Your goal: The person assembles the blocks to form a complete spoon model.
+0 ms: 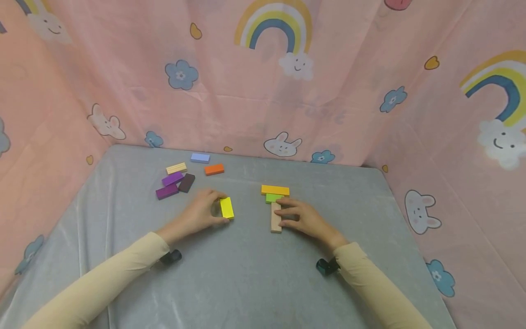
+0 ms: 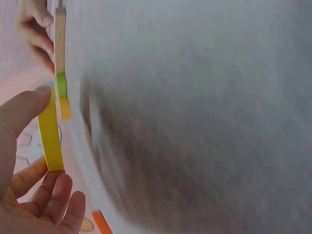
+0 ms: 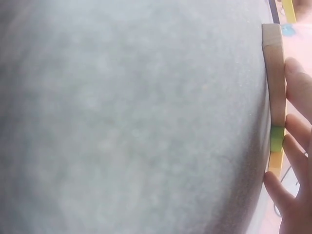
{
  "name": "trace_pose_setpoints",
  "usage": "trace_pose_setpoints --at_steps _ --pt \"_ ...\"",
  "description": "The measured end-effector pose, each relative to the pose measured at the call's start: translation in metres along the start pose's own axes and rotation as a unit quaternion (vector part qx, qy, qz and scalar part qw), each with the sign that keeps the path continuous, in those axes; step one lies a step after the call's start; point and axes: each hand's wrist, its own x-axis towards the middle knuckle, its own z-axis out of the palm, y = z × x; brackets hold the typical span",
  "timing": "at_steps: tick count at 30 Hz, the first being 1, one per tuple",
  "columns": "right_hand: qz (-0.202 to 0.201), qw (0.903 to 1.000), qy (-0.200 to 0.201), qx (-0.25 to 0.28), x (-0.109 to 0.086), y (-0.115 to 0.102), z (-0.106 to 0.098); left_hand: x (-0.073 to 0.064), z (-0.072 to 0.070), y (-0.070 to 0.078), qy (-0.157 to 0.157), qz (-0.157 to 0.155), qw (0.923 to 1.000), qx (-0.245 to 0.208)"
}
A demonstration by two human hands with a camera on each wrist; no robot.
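Note:
My left hand point(image 1: 199, 211) pinches a bright yellow block point(image 1: 227, 208) between thumb and fingertips. The left wrist view shows this yellow block point(image 2: 50, 139) on edge, raised off the table. Across from it, my right hand point(image 1: 307, 221) rests its fingertips on a plain wooden block point(image 1: 276, 220) lying lengthwise. A green block point(image 1: 273, 198) adjoins the wooden block's far end, and a yellow-orange block point(image 1: 275, 190) lies crosswise behind the green one. In the right wrist view, the fingers touch along the row of wooden block point(image 3: 276, 83), green block point(image 3: 277, 139) and yellow-orange block point(image 3: 275, 163).
At the back left of the grey-covered table point(image 1: 230, 283) lie several loose blocks: blue point(image 1: 200, 158), orange point(image 1: 214, 169), striped cream point(image 1: 176, 168), purple point(image 1: 172, 178), dark purple point(image 1: 167, 192) and dark brown point(image 1: 186, 183). A pink patterned curtain point(image 1: 230, 109) encloses the table's back and sides.

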Motion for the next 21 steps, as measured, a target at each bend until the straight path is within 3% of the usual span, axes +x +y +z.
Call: trace_pose_setpoints --at_steps 9,21 --pt "-0.001 1.0 0.004 -0.005 0.001 0.0 0.0 -0.001 0.015 0.026 -0.017 0.053 0.9984 -0.012" --pt "-0.018 0.9997 0.012 -0.015 0.0 -0.002 0.0 0.0 0.048 0.06 -0.07 0.115 0.9908 -0.013"
